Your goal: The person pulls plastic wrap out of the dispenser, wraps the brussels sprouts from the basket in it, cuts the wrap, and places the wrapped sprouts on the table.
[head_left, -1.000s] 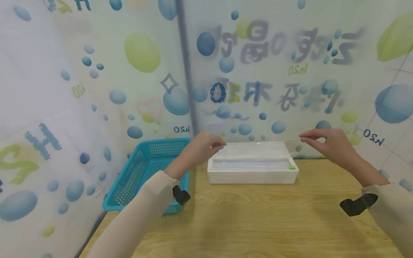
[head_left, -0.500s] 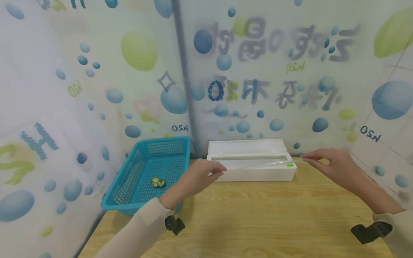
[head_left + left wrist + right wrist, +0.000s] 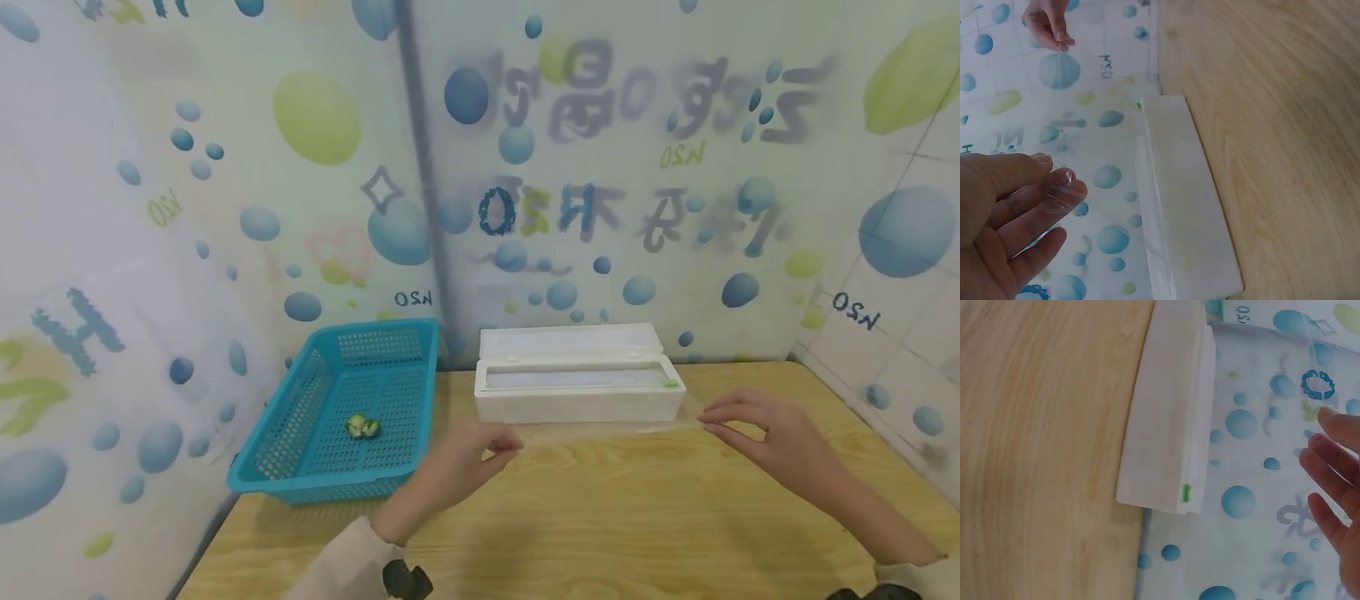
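A thin, clear sheet of cling film (image 3: 600,431) stretches between my two hands above the table, hard to see against the wood. My left hand (image 3: 465,467) pinches its left end; in the left wrist view the crumpled film edge (image 3: 1062,192) shows at the thumb and fingers. My right hand (image 3: 765,446) pinches the other end between thumb and fingertips. Behind the film stands a white cling film dispenser box (image 3: 581,406) with its lid (image 3: 570,340) raised and a small green slider (image 3: 671,382) at the right of its front edge.
A blue perforated basket (image 3: 337,483) stands left of the box, close to my left forearm. Small green and pale vegetable pieces (image 3: 362,427) lie in it. The wooden table (image 3: 600,525) backs onto a patterned wall sheet (image 3: 637,208).
Both hands have come down and towards me from above the box, carrying the stretched film to the front of it. The vegetable pieces in the basket have come into sight.
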`<state>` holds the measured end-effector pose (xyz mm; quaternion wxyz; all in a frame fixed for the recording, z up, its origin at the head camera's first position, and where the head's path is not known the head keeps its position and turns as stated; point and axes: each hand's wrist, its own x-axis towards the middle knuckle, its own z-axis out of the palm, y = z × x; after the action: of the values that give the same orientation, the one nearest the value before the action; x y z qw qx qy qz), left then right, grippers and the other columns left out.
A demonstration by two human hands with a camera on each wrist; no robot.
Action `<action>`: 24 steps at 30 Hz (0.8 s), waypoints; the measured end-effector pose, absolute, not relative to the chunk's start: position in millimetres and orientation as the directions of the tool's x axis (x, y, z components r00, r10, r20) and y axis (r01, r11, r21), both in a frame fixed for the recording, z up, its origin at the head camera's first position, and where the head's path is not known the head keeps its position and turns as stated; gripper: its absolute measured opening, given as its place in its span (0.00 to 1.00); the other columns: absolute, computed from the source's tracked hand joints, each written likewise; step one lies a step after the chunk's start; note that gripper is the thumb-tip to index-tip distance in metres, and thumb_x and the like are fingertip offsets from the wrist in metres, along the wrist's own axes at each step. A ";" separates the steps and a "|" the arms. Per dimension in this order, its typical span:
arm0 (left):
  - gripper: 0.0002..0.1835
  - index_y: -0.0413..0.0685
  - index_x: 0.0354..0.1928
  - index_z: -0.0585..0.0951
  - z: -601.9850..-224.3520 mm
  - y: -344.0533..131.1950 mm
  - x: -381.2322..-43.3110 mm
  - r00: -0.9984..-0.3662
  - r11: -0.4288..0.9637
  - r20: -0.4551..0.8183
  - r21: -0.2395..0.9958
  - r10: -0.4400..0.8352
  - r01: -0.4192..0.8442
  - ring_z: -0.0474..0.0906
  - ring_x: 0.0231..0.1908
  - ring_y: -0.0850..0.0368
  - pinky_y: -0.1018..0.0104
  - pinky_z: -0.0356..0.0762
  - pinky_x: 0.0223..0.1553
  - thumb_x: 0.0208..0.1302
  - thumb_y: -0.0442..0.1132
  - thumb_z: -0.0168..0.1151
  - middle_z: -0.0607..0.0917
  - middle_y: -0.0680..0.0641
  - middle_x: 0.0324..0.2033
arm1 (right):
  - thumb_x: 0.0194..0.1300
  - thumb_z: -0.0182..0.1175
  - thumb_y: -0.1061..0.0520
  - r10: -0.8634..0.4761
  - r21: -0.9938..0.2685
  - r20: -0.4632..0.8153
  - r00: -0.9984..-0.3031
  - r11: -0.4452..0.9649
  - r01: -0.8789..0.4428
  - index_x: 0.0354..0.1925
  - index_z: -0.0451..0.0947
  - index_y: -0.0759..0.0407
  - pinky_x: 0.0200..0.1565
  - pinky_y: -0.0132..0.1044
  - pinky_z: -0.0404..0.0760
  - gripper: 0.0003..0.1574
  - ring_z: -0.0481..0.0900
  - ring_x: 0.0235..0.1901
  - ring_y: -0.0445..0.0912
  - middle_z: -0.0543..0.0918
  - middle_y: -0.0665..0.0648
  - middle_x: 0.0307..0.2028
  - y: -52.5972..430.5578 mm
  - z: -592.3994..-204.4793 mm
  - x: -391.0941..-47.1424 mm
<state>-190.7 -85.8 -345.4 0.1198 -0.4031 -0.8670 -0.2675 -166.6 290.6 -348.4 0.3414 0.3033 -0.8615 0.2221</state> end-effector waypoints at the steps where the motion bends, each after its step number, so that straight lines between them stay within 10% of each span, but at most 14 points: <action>1: 0.05 0.47 0.34 0.82 -349.1 -86.0 -189.7 -0.646 0.527 0.430 0.373 0.631 0.764 0.79 0.32 0.66 0.73 0.76 0.35 0.55 0.31 0.64 0.84 0.53 0.31 | 0.33 0.71 0.73 -0.369 -0.183 0.723 -0.584 0.712 -0.677 0.31 0.84 0.53 0.37 0.17 0.70 0.23 0.76 0.34 0.33 0.80 0.44 0.32 290.1 -351.8 -165.7; 10: 0.05 0.47 0.30 0.83 -382.4 -86.1 -185.7 -0.658 0.517 0.466 0.407 0.591 0.753 0.76 0.34 0.65 0.74 0.74 0.38 0.51 0.31 0.68 0.79 0.55 0.30 | 0.33 0.70 0.74 -0.328 -0.286 0.690 -0.645 0.695 -0.660 0.31 0.83 0.53 0.35 0.16 0.69 0.24 0.73 0.34 0.32 0.77 0.42 0.33 288.0 -386.9 -158.1; 24: 0.04 0.47 0.31 0.83 -423.0 -80.1 -189.2 -0.761 0.590 0.112 0.563 0.640 0.579 0.71 0.27 0.70 0.77 0.70 0.30 0.52 0.32 0.66 0.77 0.60 0.23 | 0.53 0.64 0.65 -0.372 -0.545 0.471 -0.800 0.591 -0.595 0.35 0.83 0.52 0.24 0.29 0.71 0.11 0.71 0.24 0.34 0.78 0.45 0.27 297.0 -426.8 -156.8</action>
<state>-189.2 -80.1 -423.0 -0.0512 -0.3422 -0.8901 -0.2966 -156.8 297.0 -426.8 0.1555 0.2751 -0.8782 0.3591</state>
